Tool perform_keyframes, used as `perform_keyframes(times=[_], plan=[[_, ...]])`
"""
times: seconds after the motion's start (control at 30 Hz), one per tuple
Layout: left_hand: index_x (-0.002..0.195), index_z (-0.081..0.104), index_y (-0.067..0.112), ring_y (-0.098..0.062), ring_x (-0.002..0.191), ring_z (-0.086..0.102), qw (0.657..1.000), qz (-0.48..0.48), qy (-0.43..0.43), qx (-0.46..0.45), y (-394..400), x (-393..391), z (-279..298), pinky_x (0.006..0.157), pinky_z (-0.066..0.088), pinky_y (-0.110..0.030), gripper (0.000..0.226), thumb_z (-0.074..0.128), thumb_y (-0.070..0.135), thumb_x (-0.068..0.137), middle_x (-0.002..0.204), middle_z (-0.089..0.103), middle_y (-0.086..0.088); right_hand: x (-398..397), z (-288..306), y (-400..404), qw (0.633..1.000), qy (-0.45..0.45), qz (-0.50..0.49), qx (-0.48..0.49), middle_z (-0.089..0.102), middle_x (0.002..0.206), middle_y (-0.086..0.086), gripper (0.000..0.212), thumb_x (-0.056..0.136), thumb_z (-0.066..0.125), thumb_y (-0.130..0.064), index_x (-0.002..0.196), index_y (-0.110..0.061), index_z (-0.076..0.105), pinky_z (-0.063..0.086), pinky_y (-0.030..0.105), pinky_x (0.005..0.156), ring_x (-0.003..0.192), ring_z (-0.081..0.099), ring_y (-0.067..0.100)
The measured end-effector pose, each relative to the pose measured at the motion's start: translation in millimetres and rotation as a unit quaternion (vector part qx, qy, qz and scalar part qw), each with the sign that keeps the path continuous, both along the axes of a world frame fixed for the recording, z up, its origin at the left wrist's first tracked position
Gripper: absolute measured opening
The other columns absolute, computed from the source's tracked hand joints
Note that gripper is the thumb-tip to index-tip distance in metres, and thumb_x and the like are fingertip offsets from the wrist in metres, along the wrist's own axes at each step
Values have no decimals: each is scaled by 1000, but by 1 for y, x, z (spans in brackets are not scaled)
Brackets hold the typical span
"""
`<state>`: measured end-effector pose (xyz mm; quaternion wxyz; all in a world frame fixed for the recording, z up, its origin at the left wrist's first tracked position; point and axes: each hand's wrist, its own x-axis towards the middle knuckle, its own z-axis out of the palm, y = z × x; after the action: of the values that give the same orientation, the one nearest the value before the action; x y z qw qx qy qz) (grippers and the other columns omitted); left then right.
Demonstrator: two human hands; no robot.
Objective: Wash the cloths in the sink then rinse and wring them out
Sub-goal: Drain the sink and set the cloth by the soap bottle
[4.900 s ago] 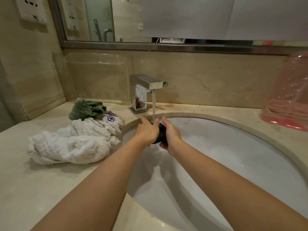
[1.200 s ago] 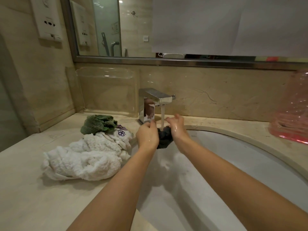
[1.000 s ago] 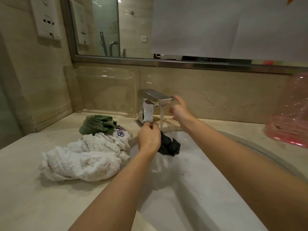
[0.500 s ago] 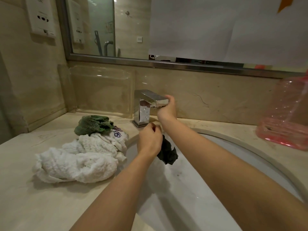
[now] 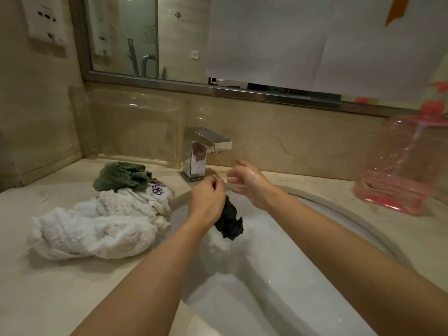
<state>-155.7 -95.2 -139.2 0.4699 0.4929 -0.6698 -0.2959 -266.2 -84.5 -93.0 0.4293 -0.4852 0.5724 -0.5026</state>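
A small dark cloth hangs crumpled and wet over the white sink. On the counter to the left lie a rumpled white towel and, farther back, a bunched green cloth touching it.

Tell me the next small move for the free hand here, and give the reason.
Probably bring the right hand back to the dark cloth and grip its hanging end, ready to wring. The left hand holds the cloth alone over the sink, no water shows at the faucet, and the right hand hangs open, wet and blurred, just beside it.
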Motion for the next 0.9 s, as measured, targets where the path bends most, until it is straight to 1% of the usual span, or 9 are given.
perform_keyframes(times=[0.1,0.2,0.27,0.4,0.47,0.57,0.7,0.83,0.9], plan=[[88,57,15,-13,81,54,992,-121,26,-18,8,-3,3,70,41,-24,21,43,24,101,87,58,-2,-32,-37,35,971,-27,173,160,59,127,11,63,76,73,-49,129,-21,56,46,44,97,120,54,30],[84,55,18,-5,77,53,968,-249,4,-19,23,-8,5,72,44,-20,23,43,26,102,83,57,1,-61,-56,59,914,-128,313,224,63,124,15,80,62,88,-40,129,-10,55,50,44,94,114,60,32],[81,55,23,3,73,50,952,-297,-63,-48,33,-14,4,71,42,-20,26,41,28,103,82,56,6,-70,-55,69,899,-111,355,232,69,111,11,77,57,91,-36,120,-8,59,55,36,86,100,66,25],[96,57,30,3,93,49,930,-324,-130,-111,41,-20,0,81,41,-17,22,43,47,95,102,54,11,-69,-49,72,905,-31,347,246,58,83,6,36,76,70,-13,108,-7,55,51,24,62,68,57,12],[115,57,26,-4,111,47,922,-324,-148,-153,37,-14,-3,93,40,-17,45,42,55,84,120,51,8,-72,-49,70,933,-41,273,231,54,83,7,22,82,62,-5,102,-6,55,49,22,56,63,54,11],[138,45,22,-10,133,33,883,-313,-259,-233,31,-5,-5,105,36,-24,68,56,41,74,145,37,3,-81,-46,67,955,-57,202,208,58,84,7,13,90,56,-2,102,-5,56,48,20,51,65,56,12],[153,21,18,-23,134,34,806,-222,-449,-315,35,-20,-6,99,41,-30,90,73,18,79,153,26,-6,-77,-40,66,953,37,212,213,53,75,7,7,90,54,1,95,-3,53,37,19,42,52,47,11],[137,35,12,-26,106,57,818,-70,-523,-230,37,-34,-1,74,46,-33,53,60,17,91,129,50,-7,-51,-31,62,939,301,108,125,46,60,2,22,80,67,-9,69,-12,48,31,25,44,48,42,16],[124,42,9,-27,101,60,832,-28,-529,-168,36,-40,-1,67,40,-32,33,55,14,94,118,57,-7,-41,-32,59,876,480,7,54,54,64,1,21,79,69,-18,69,-15,52,38,27,53,61,52,22]])
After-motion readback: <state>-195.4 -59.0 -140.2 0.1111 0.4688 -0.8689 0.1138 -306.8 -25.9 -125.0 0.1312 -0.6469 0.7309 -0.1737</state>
